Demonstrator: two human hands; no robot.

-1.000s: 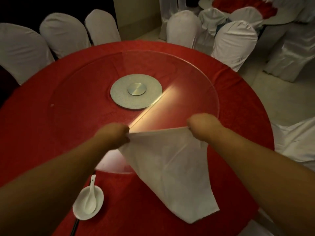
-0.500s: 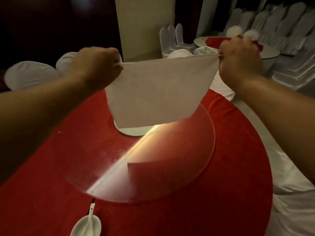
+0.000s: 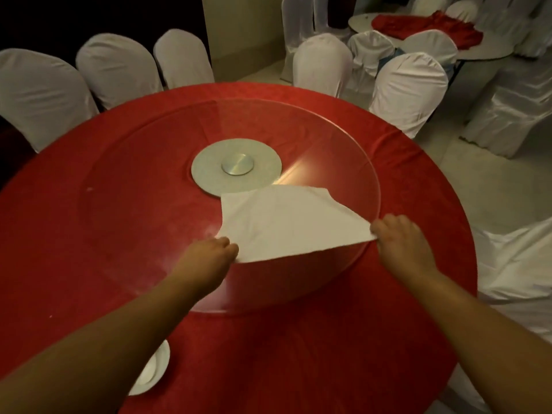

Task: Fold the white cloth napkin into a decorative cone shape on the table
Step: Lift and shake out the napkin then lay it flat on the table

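The white cloth napkin (image 3: 286,222) lies spread over the glass turntable (image 3: 343,138) of the round table with the red cloth (image 3: 89,264). Its far edge reaches the grey hub plate (image 3: 209,168); the far right corner is slightly curled. My left hand (image 3: 209,255) pinches the napkin's near left corner. My right hand (image 3: 400,237) pinches the near right corner at the turntable's rim. The near edge between my hands is lifted a little off the glass.
A small white dish (image 3: 152,372) sits at the table's near left edge, partly behind my left forearm. White-covered chairs (image 3: 38,91) ring the table's far side. Another table with red cloth (image 3: 424,25) stands at the back right.
Both hands have come down from head height and laid the napkin flat on the turntable, still holding its two corners.
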